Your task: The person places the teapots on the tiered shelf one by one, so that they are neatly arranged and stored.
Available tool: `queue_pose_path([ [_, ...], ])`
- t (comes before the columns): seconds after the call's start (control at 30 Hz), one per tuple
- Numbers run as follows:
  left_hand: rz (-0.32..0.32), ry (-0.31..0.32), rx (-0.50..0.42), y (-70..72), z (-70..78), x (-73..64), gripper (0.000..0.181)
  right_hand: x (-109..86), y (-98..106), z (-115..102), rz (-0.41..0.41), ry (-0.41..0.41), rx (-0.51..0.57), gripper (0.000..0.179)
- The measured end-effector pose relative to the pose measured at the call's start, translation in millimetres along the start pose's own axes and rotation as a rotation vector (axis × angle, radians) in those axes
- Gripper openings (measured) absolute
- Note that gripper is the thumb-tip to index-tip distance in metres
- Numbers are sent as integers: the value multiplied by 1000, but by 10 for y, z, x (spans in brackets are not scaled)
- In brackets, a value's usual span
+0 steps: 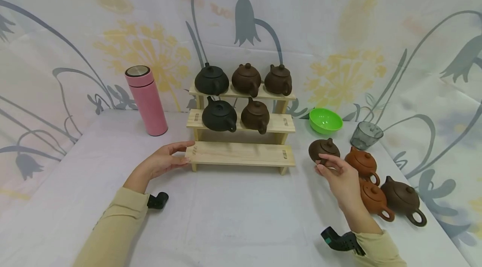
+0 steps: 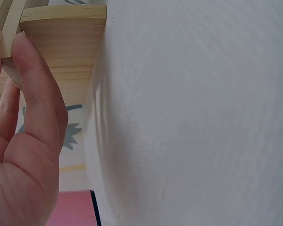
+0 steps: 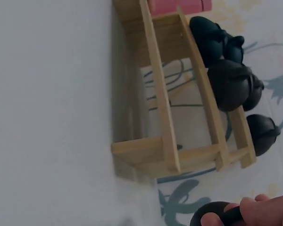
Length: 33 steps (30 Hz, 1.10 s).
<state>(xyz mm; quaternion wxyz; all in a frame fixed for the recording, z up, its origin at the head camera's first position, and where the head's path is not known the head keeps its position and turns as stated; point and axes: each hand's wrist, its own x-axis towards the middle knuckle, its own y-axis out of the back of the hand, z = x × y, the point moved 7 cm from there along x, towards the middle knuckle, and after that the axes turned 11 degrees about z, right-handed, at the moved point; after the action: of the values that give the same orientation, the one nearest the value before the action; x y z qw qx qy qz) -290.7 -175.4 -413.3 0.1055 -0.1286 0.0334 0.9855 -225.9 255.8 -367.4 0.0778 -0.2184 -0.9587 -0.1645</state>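
A three-step wooden display stand stands mid-table. My left hand pinches the left end of its lowest step between thumb and fingers; the left wrist view shows the fingers on both faces of the board. To the right of the stand, my right hand pinches the handle of a small dark brown teapot, whose handle the fingers mostly hide. That teapot shows only partly in the right wrist view. Two black teapots and three brown ones, among them a black teapot, sit on the upper two steps.
Beside my right hand lie two orange-brown teapots and a larger dark brown teapot. Behind them are a green bowl and a grey glass cup. A pink thermos stands left of the stand. Patterned cloth hangs behind.
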Motion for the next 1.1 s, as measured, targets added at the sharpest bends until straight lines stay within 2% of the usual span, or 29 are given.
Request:
queue_pose_path([
  [0.07,5,4,0,3,4,-9,62,2,-5,-101,3,65,20,28],
  [0.17,5,4,6,2,8,-18,62,-25,-20,-298,6,139,-6,26],
  [0.3,3,1,8,1,8,-17,62,-23,-60,-485,-40,235,-27,25],
  [0.5,5,4,9,4,11,-22,62,-2,-135,-720,-104,358,3,23],
  [0.63,2,3,8,5,14,-25,62,36,-218,-791,-161,356,37,23],
  [0.77,-6,-4,13,5,10,-17,61,93,-311,-803,-213,315,68,23],
  [1.1,0,-2,33,4,10,-17,62,338,-512,-725,-326,274,70,25],
])
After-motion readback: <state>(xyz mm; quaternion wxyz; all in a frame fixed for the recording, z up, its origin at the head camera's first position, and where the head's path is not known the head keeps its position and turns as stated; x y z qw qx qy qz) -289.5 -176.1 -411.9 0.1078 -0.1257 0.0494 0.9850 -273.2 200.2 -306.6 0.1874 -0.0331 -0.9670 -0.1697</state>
